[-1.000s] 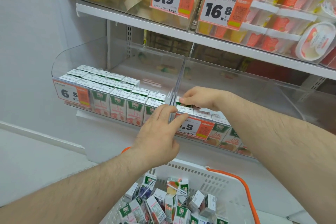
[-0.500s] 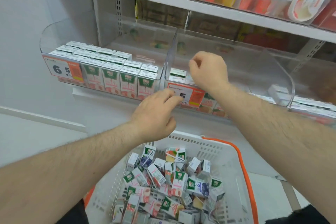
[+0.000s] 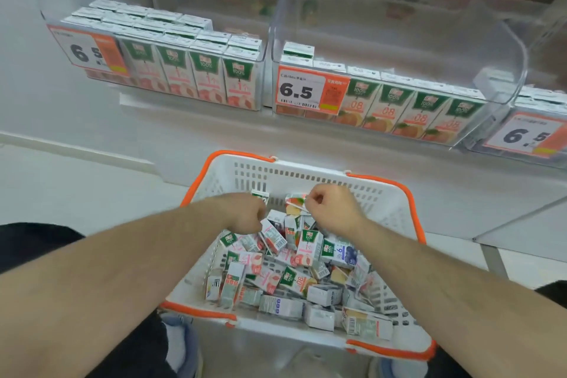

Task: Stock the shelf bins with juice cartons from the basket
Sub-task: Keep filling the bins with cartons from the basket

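Observation:
A white basket [image 3: 306, 176] with an orange rim sits below the shelf, holding several loose juice cartons [image 3: 294, 273]. Both my hands are down in its far end. My left hand [image 3: 247, 216] is curled round a green-topped carton [image 3: 260, 195] that sticks out past the knuckles. My right hand [image 3: 336, 209] pinches a peach-printed carton [image 3: 295, 204] by its edge. Above, the left clear bin [image 3: 264, 49] is packed with rows of cartons. The middle bin [image 3: 509, 40] has one front row plus a couple behind at its left.
A third bin [image 3: 540, 107] with a 6.5 price tag shows at the right edge. Orange price tags hang on the bin fronts. The white shelf ledge [image 3: 214, 132] runs between bins and basket. My dark-clad knees flank the basket.
Both hands have come down from the bin fronts into the basket and closed on cartons. The view has tilted downward, so the upper shelf is out of sight.

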The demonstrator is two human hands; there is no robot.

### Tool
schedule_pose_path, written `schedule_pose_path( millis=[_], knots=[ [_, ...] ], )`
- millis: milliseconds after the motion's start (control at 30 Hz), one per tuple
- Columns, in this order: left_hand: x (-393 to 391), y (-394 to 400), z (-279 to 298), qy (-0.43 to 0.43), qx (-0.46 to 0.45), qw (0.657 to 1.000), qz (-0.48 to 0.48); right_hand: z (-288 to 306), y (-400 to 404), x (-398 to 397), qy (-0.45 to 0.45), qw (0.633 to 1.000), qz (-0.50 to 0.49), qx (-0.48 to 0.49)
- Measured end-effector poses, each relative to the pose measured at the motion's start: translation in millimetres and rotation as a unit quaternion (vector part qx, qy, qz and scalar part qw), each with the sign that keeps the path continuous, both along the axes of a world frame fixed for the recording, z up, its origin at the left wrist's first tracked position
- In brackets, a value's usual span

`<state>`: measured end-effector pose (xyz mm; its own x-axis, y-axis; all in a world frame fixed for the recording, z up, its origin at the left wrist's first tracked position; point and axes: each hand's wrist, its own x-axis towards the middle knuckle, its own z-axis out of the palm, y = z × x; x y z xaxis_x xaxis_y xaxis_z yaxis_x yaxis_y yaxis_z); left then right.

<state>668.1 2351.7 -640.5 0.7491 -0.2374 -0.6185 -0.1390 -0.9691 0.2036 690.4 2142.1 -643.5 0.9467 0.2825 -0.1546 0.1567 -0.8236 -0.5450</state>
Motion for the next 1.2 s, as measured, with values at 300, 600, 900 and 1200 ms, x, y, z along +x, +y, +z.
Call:
schedule_pose_path(
  millis=[300, 600, 900, 1200],
  knots=[
    [-32.4, -3.3, -100.3, 0.094, 0.014, 0.984, 0.152, -87.6, -13.0, -17.9, 0.265, 0.953, 0.084, -0.122],
    [-47.5, -15.8, -146.9, 0.064, 0.049, 0.958, 0.274, -115.9, -1.1, -47.1, 0.406, 0.847, 0.185, -0.289],
    [-42.4, 2.3, -145.9, 0.101, -0.084, 0.918, 0.374, -110.1, 23.8, -60.9, 0.406, 0.730, 0.344, -0.430],
    [-36.6, 11.6, -101.7, 0.191, -0.350, 0.749, 0.530, -67.1, -41.8, -36.7, 0.535, 0.838, 0.038, -0.094]
  ],
)
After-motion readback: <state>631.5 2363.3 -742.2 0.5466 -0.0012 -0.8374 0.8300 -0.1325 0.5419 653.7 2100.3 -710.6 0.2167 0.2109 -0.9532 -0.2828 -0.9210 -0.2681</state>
